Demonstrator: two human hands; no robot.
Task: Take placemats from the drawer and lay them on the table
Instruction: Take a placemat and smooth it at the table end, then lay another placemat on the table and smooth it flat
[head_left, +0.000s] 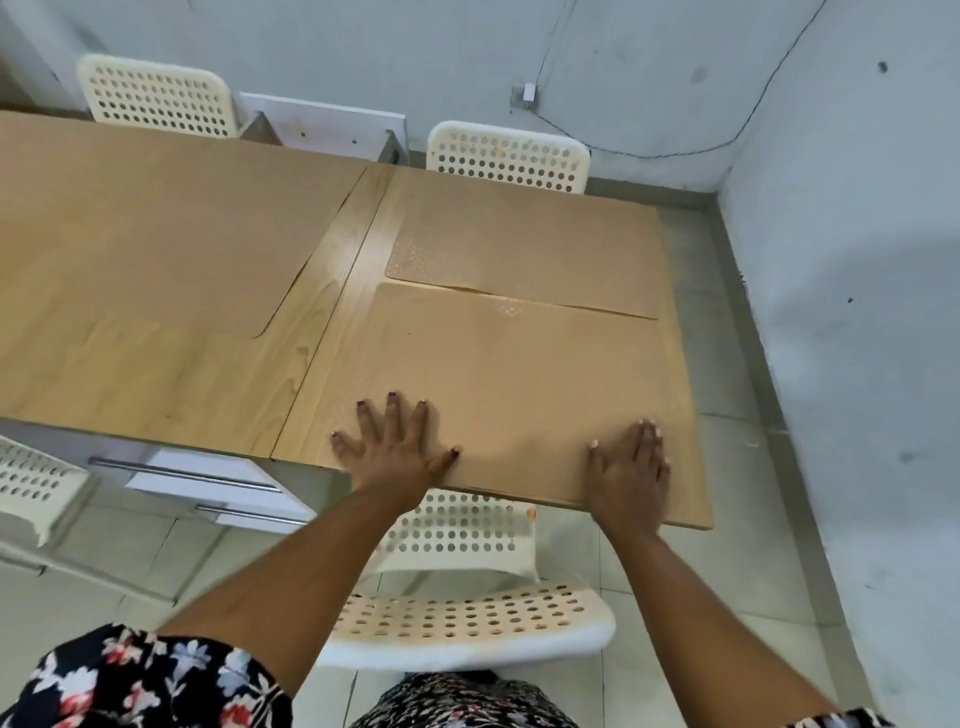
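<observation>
A tan placemat (514, 374) lies flat on the near right part of the wooden table (332, 312). My left hand (395, 447) rests on its near left corner with fingers spread. My right hand (631, 467) presses flat on its near right edge. Neither hand grips anything. A second tan placemat (524, 249) lies behind the first, along the table's far right side. A third placemat (145, 218) covers the left half of the table. White drawers (208, 478) with metal bar handles sit under the table's near edge at the left.
A white perforated chair (467, 597) stands between me and the table. Two more white chairs (156, 96) (509, 156) stand at the far side, and another chair (31, 483) shows at the left edge. A grey wall (857, 260) runs close along the right.
</observation>
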